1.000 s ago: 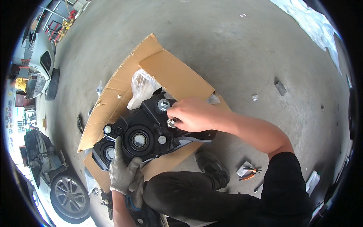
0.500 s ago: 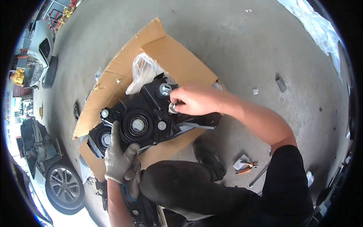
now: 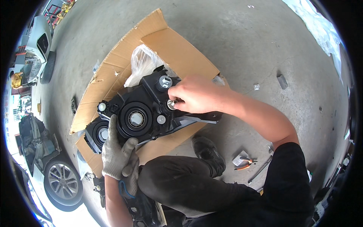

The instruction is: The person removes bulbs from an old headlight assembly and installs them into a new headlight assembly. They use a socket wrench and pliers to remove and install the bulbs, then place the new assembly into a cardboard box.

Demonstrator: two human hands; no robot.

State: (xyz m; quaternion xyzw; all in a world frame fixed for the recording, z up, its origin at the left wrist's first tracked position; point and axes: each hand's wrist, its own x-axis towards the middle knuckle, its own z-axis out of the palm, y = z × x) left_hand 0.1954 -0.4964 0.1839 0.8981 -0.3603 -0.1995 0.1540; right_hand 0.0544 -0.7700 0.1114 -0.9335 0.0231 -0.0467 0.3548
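A black car headlight housing (image 3: 140, 109) lies back-side up on flattened brown cardboard (image 3: 177, 49) on the concrete floor. Round caps and silver bulb sockets dot its back. My left hand (image 3: 115, 151), in a grey knit glove, presses on the housing's near edge beside the big round cap (image 3: 135, 118). My bare right hand (image 3: 193, 94) pinches a small silver socket (image 3: 171, 104) on the housing's right part. Another silver socket (image 3: 165, 81) sits just above my fingers. A crumpled clear plastic bag (image 3: 141, 62) lies behind the housing.
My bent knee in dark trousers (image 3: 181, 181) and a black shoe (image 3: 208, 151) sit below the cardboard. Orange-handled pliers (image 3: 245, 165) and a metal rod (image 3: 261, 170) lie on the floor at right. A car wheel (image 3: 62, 181) and parked vehicles stand at left.
The view has shifted slightly. My right hand stays on the small silver socket, fingers working at it. My gloved left hand keeps holding the housing's near edge.
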